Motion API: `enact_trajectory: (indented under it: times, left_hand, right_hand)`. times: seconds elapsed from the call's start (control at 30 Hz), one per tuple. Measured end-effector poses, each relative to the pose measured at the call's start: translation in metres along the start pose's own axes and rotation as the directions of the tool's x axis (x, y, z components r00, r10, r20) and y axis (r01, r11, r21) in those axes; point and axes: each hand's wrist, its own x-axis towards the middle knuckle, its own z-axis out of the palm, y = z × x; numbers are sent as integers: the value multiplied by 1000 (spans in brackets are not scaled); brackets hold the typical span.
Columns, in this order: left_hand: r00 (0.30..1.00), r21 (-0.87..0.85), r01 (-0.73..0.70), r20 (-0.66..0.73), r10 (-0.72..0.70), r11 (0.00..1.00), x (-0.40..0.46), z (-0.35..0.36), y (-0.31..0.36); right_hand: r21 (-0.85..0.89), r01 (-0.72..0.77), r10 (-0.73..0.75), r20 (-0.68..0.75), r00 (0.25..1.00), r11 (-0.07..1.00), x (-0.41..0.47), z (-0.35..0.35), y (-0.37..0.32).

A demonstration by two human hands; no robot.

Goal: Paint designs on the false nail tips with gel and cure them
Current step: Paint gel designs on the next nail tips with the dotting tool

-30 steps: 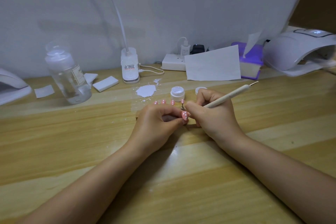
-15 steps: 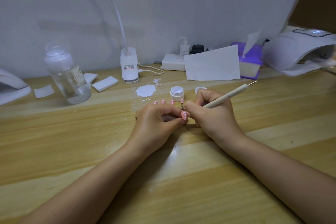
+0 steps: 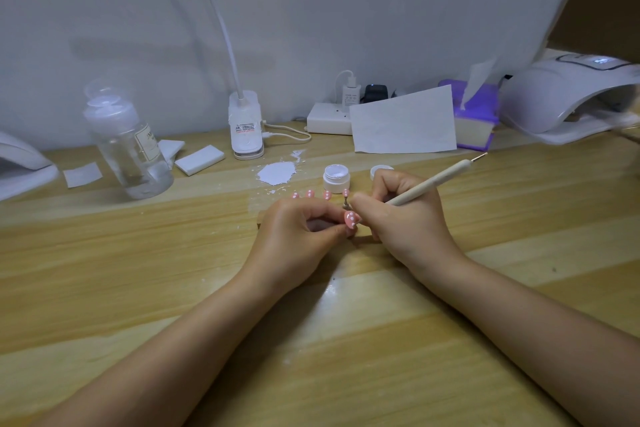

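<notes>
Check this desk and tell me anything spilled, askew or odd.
A white splat with small flecks lies on the wooden desk, left of the open small white gel jar; it looks like spilled gel or paste. The jar's white lid lies off, beside it. Otherwise nothing stands out.

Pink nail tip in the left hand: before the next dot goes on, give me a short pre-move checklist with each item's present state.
1. Left hand pinches the pink nail tip: ok.
2. Right hand grips the dotting tool: ok.
3. Tool's working end meets the tip: cannot tell, fingers hide it.
4. Gel jar open, white gel visible, just behind the hands: ok.
5. White dots already on the held tip: ok; their wetness: cannot tell.
6. Curing lamp at far right, display lit: ok.
</notes>
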Motion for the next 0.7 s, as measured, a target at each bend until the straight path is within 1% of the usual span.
enact_trajectory:
  times: [0.7]
  left_hand:
    - [1000,-5,8,-1,-8,1000,0,0,2]
  right_hand:
    - [5,-9,9,4,1000,1000,0,0,0]
